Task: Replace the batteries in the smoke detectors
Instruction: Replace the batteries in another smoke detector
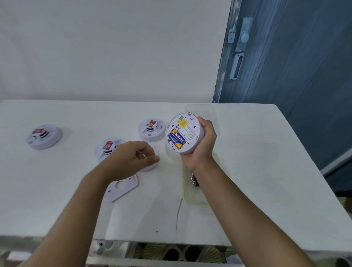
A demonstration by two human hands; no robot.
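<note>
Right hand (202, 146) has the smoke detector (186, 130) up off the desk (254, 166), back side tipped toward us, fingers wrapped round the far rim and the palm cupping the near edge, a full, firm hold. And there are the batteries (176, 141), two blue-and-gold cells lying side by side in the open bay, no cover over them. By the look of it this is a light, hollow plastic shell, stiff enough to grip by the rim without worry, though smooth, so a wraparound hold like this one is the sensible place to take it. I'd keep fingers off the small clips near the bay, which I'd guess would snap before they bend. The cells look small, slick and round, best pinched at one end and levered out. Over to the left hand (131, 158): it hovers low over the desk, fingers loosely curled toward the thumb with a narrow gap, right above a white round piece (151, 167). It's blurred, so I cannot tell whether it pinches anything or merely touches. Just nearer lies a flat mounting plate (123, 187). Three more sit on the desk: the far-left detector (44, 138), the middle detector (108, 147) partly behind the left hand, and the back detector (151, 130) just beside the held one. Under the right wrist, a clear tray (194, 197) with loose batteries (194, 181).
</note>
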